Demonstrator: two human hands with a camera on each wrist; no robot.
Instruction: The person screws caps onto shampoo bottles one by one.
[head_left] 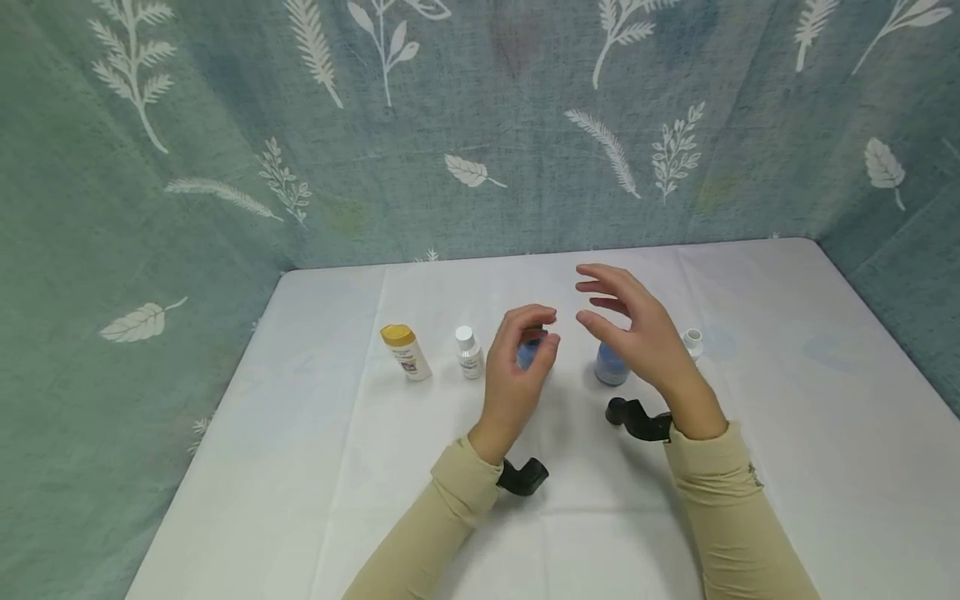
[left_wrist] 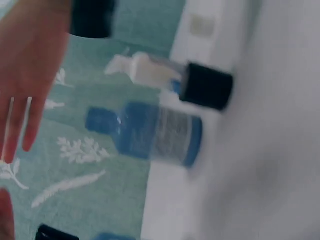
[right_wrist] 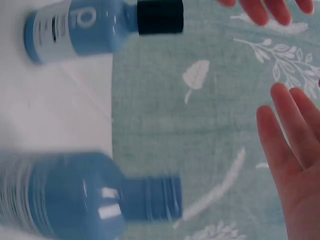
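My left hand (head_left: 517, 379) hovers above a blue bottle (head_left: 528, 353) with a black cap (right_wrist: 160, 16), thumb and fingers curved but apart. The right hand (head_left: 630, 333) is raised over a second blue bottle (head_left: 611, 367), its fingers spread and holding nothing. That second bottle stands upright with a bare threaded neck (right_wrist: 155, 198). In the right wrist view the right fingers (right_wrist: 282, 132) are clear of both bottles. Left fingertips (right_wrist: 257, 10) show at the top edge there. The hand also partly covers the capped bottle in the head view.
Left of the hands stand a white bottle with a yellow cap (head_left: 406, 352) and a small white-capped bottle (head_left: 468, 352). An open white bottle (head_left: 692, 342) stands behind the right wrist. Black wrist mounts (head_left: 525, 477) hang near the white tablecloth (head_left: 315, 467). A patterned green curtain (head_left: 480, 125) rises behind.
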